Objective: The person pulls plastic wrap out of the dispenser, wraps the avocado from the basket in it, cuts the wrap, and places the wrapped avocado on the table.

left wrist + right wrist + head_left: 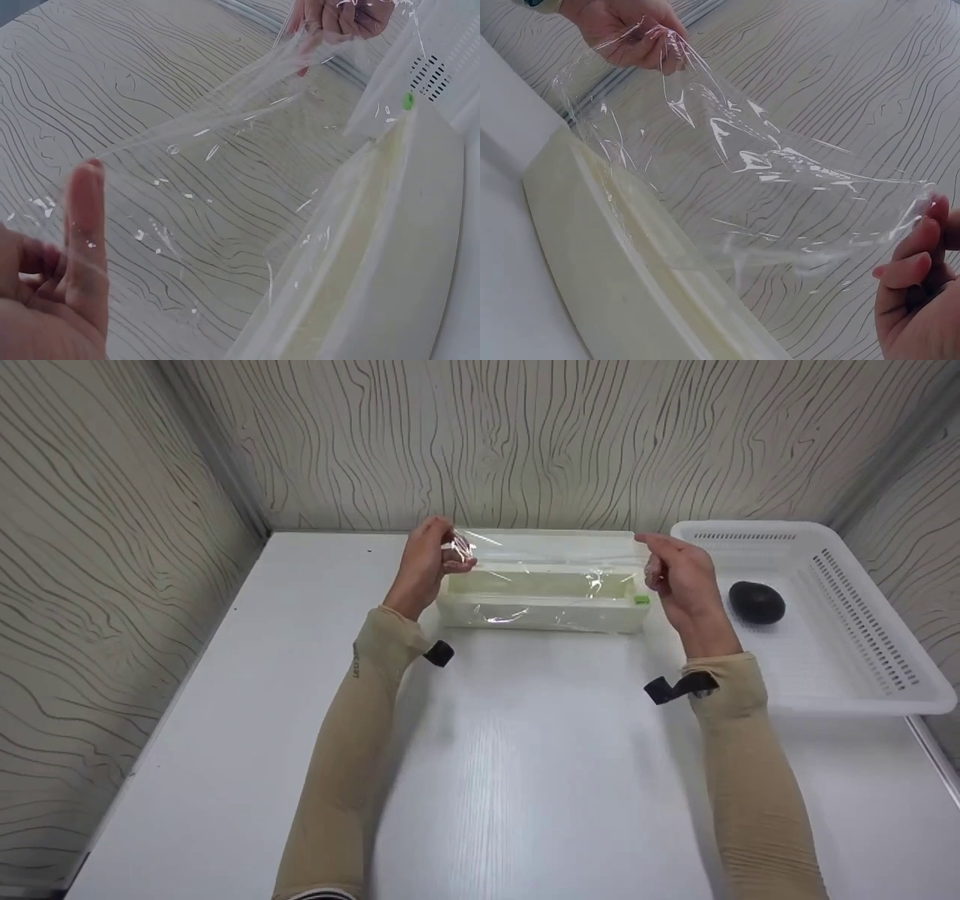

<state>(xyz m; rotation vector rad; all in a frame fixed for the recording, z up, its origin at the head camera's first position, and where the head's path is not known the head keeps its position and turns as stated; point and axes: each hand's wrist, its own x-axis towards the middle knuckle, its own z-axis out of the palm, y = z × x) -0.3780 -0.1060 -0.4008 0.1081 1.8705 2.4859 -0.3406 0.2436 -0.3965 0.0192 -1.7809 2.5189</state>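
A sheet of clear plastic wrap [757, 157] is stretched between my two hands. My left hand [433, 559] pinches its left edge, with the thumb [86, 202] pointing up in the left wrist view. At the other end my right hand [681, 581] pinches the right edge between thumb and curled fingers. Beneath and behind the film lies a long off-white dispenser box [540, 617], its trough facing up and a small green piece [642, 600] at its right end. The wrap hangs over the box; where it joins the roll is hidden.
To the right stands a white plastic basket [840, 675] with slotted walls, and a dark oval object [757, 603] lies inside it. Wood-grain panels [487, 442] close off the back and sides of the white table [525, 780].
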